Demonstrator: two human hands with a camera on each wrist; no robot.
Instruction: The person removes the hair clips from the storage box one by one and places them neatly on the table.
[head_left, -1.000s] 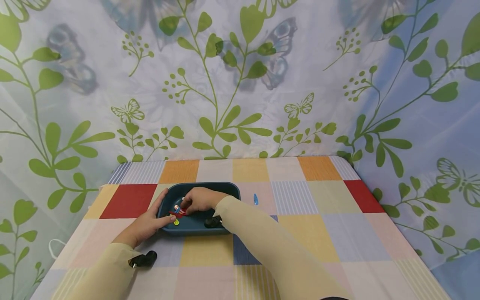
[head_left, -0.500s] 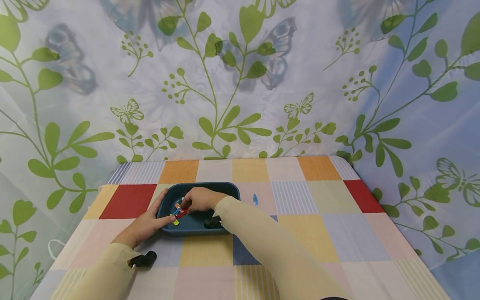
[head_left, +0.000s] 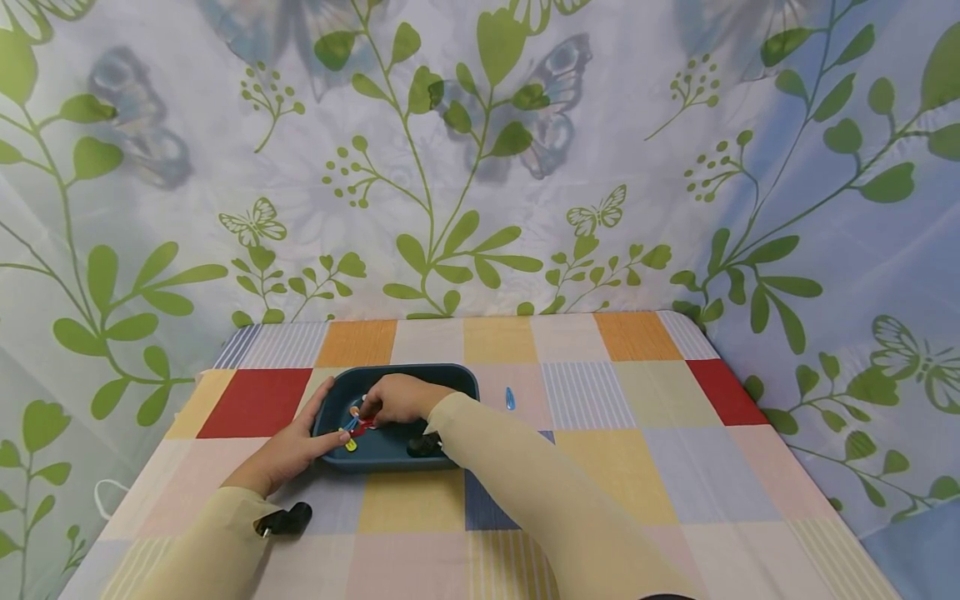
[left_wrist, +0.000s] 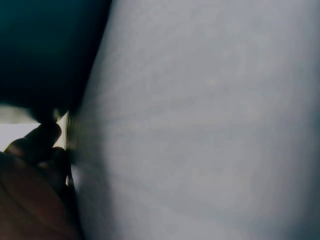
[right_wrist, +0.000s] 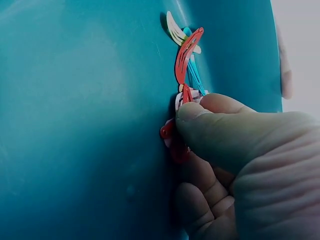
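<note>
A dark teal basin (head_left: 420, 463) stands on the table. My left hand (head_left: 288, 450) holds it by the left side, thumb over the rim and fingers along the outside. Inside the basin, my right hand (head_left: 401, 400) pinches a red hair clip (right_wrist: 179, 149) between thumb and fingers; part of it is hidden. Just beyond the fingertips lie another red hair clip (right_wrist: 187, 57), a blue hair clip (right_wrist: 195, 75) and a yellow hair clip (right_wrist: 175, 31), overlapping in a small cluster. The left wrist view is dark, showing the basin's outer wall (left_wrist: 45, 55) and some fingers.
A single blue hair clip (head_left: 510, 398) lies on the patchwork tablecloth (head_left: 600, 467), right of the basin. A printed leaf-and-butterfly curtain (head_left: 465, 167) hangs behind the table. Black wrist devices sit at both sleeves.
Within the basin, the blue and red clips have shifted slightly near my right fingertips. Both hands have stayed almost in place.
</note>
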